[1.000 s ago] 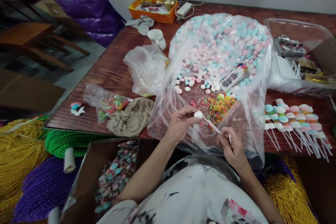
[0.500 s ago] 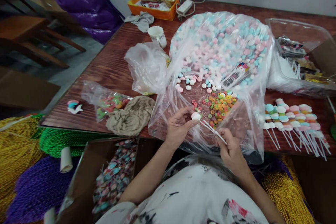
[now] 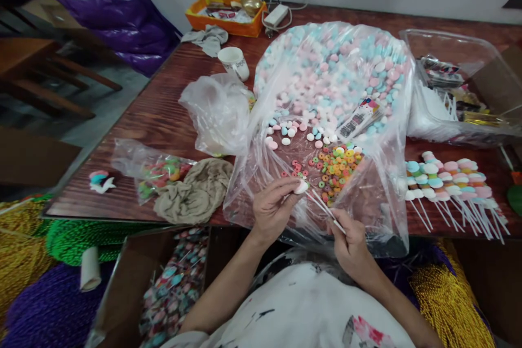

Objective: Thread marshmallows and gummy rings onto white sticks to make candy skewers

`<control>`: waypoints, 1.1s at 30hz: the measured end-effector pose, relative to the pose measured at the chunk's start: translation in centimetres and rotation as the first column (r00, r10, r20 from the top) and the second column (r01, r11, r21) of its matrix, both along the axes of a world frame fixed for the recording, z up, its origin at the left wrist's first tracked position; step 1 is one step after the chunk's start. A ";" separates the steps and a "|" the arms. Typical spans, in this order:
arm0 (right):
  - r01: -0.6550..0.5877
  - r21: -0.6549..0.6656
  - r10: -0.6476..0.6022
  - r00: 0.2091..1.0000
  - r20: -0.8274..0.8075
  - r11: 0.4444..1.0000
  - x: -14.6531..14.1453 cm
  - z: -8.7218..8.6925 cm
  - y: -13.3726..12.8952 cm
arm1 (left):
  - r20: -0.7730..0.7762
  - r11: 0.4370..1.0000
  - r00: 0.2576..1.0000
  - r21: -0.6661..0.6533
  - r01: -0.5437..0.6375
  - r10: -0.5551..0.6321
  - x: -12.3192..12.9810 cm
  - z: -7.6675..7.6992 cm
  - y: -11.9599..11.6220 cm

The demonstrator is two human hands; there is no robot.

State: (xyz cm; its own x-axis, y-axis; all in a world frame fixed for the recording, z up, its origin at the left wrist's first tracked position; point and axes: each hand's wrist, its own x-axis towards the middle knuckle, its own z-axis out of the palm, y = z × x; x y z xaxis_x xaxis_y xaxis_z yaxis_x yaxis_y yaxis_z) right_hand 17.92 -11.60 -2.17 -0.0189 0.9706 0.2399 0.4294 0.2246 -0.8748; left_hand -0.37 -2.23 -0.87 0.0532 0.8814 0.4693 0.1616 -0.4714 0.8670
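My left hand (image 3: 272,207) pinches a white, rounded marshmallow (image 3: 300,187) between thumb and fingertips. Closed around thin white sticks (image 3: 324,207) is my right hand (image 3: 351,240), their upper ends pointing at the marshmallow. Whether a stick tip touches it, I cannot tell. Both hands hover over a clear plastic bag (image 3: 281,204) at the table's front edge. Just beyond them lie colourful ring-shaped candies (image 3: 340,169), mostly orange, yellow and green. Behind those, a large heap of pink, blue and white marshmallows (image 3: 322,73) fills the bag, with a stack of printed labels (image 3: 359,119) on it.
To the right, stacked marshmallow sticks (image 3: 446,179) lie in rows near a clear plastic bin (image 3: 452,133). On the left are a crumpled cloth (image 3: 196,190), a bag of candies (image 3: 163,174), a mug (image 3: 234,63) and an orange tray (image 3: 224,24). Below stands a cardboard box (image 3: 116,293).
The whole view has shifted slightly, so the table things appear further left. My hands keep the marshmallow and the sticks, with the left fingers turned a little around the marshmallow.
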 end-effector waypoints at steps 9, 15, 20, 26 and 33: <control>0.023 0.019 -0.023 1.000 -0.006 1.000 0.0 0.1 -0.3 | 0.004 0.997 0.999 -0.064 0.051 -0.051 0.4 -0.6 -0.8; 0.034 0.000 -0.034 0.999 -0.032 0.999 -0.8 -0.2 -0.5 | 0.216 0.984 0.976 -0.178 0.011 0.029 1.4 -0.9 -1.3; 0.012 -0.033 -0.015 0.994 -0.106 0.999 -1.4 -0.4 -0.5 | 0.094 0.999 0.995 -0.031 -0.041 0.044 1.7 0.3 -1.2; 0.046 -0.019 -0.048 0.985 -0.164 0.999 -1.5 -1.4 -0.8 | 0.042 0.999 0.999 0.028 0.023 -0.024 1.8 0.0 -1.5; 0.104 -0.007 -0.104 0.981 -0.163 0.995 -1.2 -1.3 -0.6 | -0.083 0.948 0.945 -0.043 0.314 -0.316 2.7 -1.3 -3.6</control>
State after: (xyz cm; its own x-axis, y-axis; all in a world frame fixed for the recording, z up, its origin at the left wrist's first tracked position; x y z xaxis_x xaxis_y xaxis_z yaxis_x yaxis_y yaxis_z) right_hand 16.75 -12.16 -3.44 0.1220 0.9647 0.2334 0.3020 0.1879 -0.9346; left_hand 2.29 -5.83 -2.20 0.3704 0.8260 0.4249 0.0850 -0.4856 0.8700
